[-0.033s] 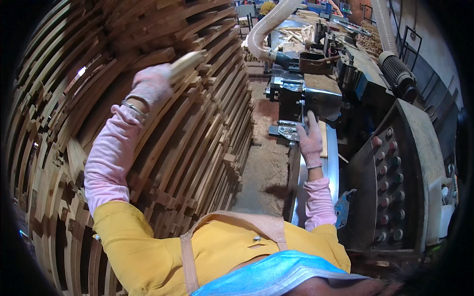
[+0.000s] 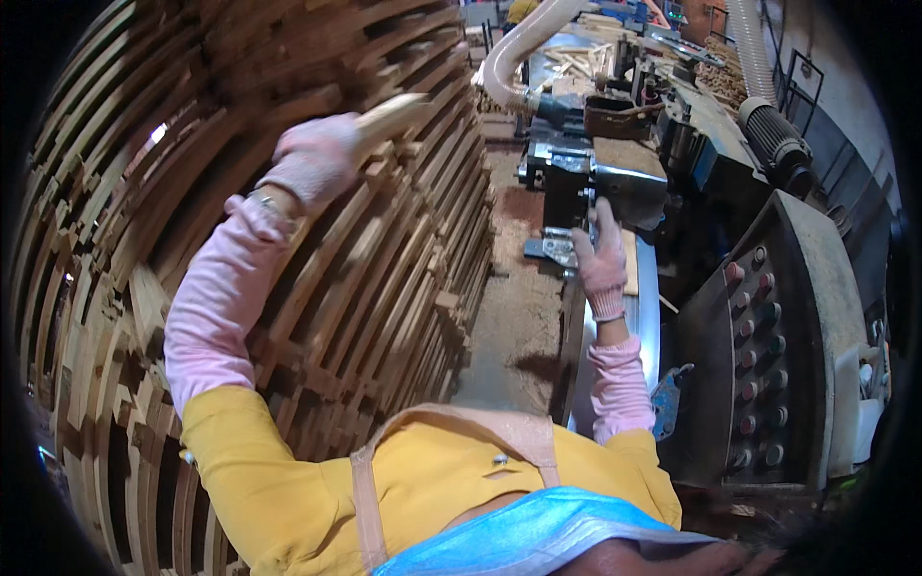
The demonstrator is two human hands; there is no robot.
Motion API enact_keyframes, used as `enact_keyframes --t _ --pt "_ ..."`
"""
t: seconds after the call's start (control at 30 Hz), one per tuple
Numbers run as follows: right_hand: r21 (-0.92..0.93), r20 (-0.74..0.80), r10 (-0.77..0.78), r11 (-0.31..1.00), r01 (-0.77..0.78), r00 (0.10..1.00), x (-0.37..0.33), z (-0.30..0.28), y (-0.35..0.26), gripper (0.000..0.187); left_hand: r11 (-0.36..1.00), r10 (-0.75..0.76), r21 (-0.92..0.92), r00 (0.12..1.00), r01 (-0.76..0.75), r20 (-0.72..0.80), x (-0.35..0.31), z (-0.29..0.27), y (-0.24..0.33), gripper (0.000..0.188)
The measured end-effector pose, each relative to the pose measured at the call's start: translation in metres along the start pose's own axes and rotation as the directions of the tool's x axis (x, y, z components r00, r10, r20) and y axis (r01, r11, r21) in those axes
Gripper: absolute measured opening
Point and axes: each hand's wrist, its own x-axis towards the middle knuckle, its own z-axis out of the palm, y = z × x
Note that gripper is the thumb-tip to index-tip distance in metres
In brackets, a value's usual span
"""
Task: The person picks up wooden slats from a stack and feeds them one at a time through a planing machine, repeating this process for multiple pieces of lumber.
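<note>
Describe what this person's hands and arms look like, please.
The left hand and right hand wear pale pink gloves. Wrinkled light-pink sleeves cover the forearms, with mustard-yellow sleeves above. What looks like a thin band circles the left wrist, its details blurred.

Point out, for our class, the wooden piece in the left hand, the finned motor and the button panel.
Wooden piece (image 2: 392,117), head view: middle of its visible length.
Finned motor (image 2: 772,142), head view: middle of its casing.
Button panel (image 2: 764,370), head view: its dark front face.
</note>
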Motion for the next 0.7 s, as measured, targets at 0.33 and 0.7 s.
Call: enact_keyframes --t 0.33,0.7 --pt "-0.236 0.315 0.091 0.972 -0.015 0.945 -0.100 -0.084 -0.069 0.088 0.363 0.930 0.194 0.367 -0.912 -0.016 -0.059 0.052 0.275 0.026" --pt "-0.871 -0.241 0.718 0.136 -0.472 0.653 -0.304 -0.129 -0.066 0.061 0.398 0.908 0.083 0.405 -0.914 0.104 -0.001 0.064 0.244 0.058"
